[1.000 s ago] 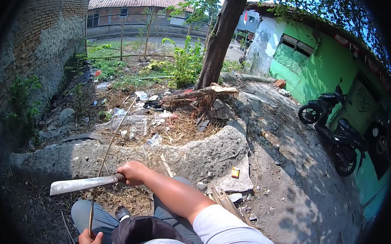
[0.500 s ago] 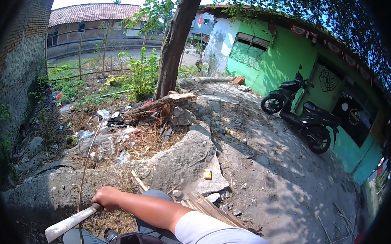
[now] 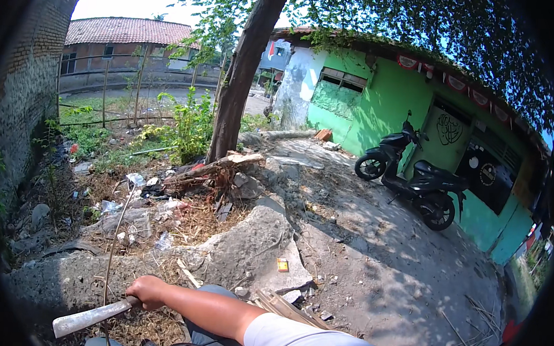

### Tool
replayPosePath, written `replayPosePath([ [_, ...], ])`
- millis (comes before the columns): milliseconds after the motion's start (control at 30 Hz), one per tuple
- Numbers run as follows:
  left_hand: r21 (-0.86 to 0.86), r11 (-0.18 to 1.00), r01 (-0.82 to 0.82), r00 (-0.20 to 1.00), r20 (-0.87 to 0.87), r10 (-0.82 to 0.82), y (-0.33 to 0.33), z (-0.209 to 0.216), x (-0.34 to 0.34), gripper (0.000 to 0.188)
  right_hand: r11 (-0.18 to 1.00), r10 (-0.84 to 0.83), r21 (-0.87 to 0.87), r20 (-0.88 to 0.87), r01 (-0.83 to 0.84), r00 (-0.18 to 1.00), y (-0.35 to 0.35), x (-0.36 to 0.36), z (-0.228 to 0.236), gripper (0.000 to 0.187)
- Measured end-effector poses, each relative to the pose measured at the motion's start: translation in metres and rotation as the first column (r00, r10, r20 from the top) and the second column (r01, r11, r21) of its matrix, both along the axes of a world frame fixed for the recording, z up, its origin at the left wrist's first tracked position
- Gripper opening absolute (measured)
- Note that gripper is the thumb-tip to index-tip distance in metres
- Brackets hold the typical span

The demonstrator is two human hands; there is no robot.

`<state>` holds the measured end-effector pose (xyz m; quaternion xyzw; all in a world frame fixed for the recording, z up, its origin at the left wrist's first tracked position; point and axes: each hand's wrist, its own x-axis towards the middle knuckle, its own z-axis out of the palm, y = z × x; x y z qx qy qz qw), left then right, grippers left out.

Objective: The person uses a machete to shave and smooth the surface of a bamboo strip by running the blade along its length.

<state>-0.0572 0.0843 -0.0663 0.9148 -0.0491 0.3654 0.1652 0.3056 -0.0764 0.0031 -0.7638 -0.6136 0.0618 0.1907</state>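
My right forearm reaches across from the lower right, and my right hand (image 3: 147, 292) is closed around the handle of a machete (image 3: 89, 317). The broad, pale blade points to the lower left. Across the blade runs a long thin stick (image 3: 116, 234), rising steeply from the lower edge; whether the two touch I cannot tell. My left hand is out of view. Below my arm, parts of my trouser legs (image 3: 211, 336) show.
Split wood strips (image 3: 281, 308) lie right of my knee. A concrete slab (image 3: 249, 252) carries a small yellow-red packet (image 3: 282, 265). Beyond are litter, a broken stump (image 3: 218, 173) and a tree trunk (image 3: 244, 72). A black motorbike (image 3: 411, 172) stands by a green house (image 3: 391, 97).
The view has shifted, so the surroundings sit a little lower and farther left. The machete lies slightly flatter, still in my right hand beside the stick.
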Motion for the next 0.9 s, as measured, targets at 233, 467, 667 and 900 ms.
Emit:
replayPosePath([
  [233,-0.377,0.768,-0.517,0.640,-0.766,0.055,-0.044,0.074,-0.004,0.057,0.999,0.019,-0.048,0.036,-0.017,0.999,-0.004,0.010,-0.007,0.020],
  [467,-0.425,0.766,-0.483,0.767,-0.627,0.136,-0.047,0.086,-0.003,0.056,1.000,0.018,-0.018,0.107,-0.016,0.994,-0.004,0.009,-0.012,0.027],
  [667,-0.363,0.722,-0.589,0.640,-0.756,0.141,-0.038,0.081,-0.001,0.061,1.000,-0.001,0.021,0.124,-0.001,0.992,-0.004,0.007,-0.009,0.028],
  [900,-0.413,0.734,-0.538,0.725,-0.671,0.154,-0.036,0.071,0.001,0.043,0.999,-0.035,-0.031,0.193,0.041,0.981,-0.014,-0.010,0.014,0.019],
])
